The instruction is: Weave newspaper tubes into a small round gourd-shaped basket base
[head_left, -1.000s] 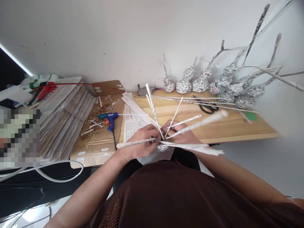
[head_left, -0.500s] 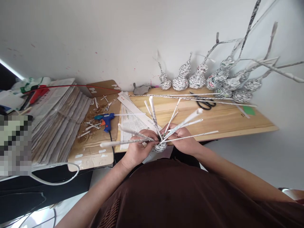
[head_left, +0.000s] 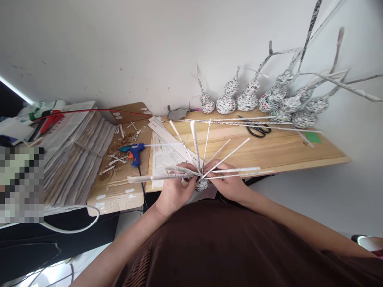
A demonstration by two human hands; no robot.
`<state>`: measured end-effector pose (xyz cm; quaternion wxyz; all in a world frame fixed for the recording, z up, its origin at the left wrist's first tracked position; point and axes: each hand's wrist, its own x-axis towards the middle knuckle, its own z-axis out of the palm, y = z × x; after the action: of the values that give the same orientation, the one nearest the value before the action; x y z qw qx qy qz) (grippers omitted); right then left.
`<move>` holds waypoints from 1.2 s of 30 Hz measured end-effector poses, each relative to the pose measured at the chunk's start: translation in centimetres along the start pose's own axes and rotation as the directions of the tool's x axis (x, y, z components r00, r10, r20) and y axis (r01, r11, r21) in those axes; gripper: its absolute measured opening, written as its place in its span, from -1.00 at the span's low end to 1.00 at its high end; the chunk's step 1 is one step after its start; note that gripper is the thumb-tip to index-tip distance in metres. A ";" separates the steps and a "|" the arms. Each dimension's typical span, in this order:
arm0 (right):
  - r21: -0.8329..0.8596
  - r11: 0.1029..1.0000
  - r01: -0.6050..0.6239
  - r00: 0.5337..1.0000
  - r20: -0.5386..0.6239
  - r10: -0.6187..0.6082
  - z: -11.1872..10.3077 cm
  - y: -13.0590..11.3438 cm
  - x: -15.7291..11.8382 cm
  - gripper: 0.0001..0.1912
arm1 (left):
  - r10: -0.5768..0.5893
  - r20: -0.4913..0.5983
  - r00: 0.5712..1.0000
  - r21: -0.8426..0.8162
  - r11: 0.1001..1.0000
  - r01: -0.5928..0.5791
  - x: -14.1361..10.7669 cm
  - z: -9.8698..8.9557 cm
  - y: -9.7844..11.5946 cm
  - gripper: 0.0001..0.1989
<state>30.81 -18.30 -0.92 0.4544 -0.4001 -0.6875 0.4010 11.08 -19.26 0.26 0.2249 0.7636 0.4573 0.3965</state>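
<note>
Between my hands, at the table's front edge, is a small woven paper piece with several rolled paper sticks fanning out from its top. My left hand is closed on its left side, thumb and fingers pinching near where the sticks meet; two or more sticks lie across this hand toward the left. On the right side my right hand is closed round the woven piece, its fingertips partly hidden behind the sticks. The lower part of the piece is partly hidden by the hands.
Several woven paper gourds stand along the wall. Black scissors and long paper sticks lie on the wooden table. A blue glue gun rests on cardboard among scraps. Stacked newspapers are at the left.
The paper sticks have shifted and spread: the thick one on the right has swung down and right, and others stand more upright. My right hand has moved slightly lower.
</note>
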 end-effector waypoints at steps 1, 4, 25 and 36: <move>-0.019 1.000 0.014 1.000 0.011 -0.014 -0.1 0.0 -0.1 -0.93 | -0.025 0.004 1.000 -0.016 1.000 0.025 0.0 0.1 0.1 -0.76; -0.048 0.998 0.041 0.998 0.049 -0.039 -0.4 0.1 -0.2 -0.90 | -0.029 0.024 0.999 0.002 1.000 0.029 0.3 0.2 0.2 -0.64; -0.099 0.992 0.075 0.997 0.039 -0.071 -0.6 0.2 -0.6 -0.86 | 0.042 0.102 0.994 0.055 0.997 -0.048 1.4 0.1 0.6 -0.83; -0.103 0.976 -0.190 0.978 -0.101 0.180 -1.2 -0.7 -0.6 -0.73 | -0.022 -0.057 0.998 0.241 0.970 0.035 1.0 0.3 0.7 -0.91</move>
<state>32.02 -18.88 -0.13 0.4227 -0.5053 -0.6472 0.3836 11.95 -18.67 1.01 0.1234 0.7678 0.5188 0.3550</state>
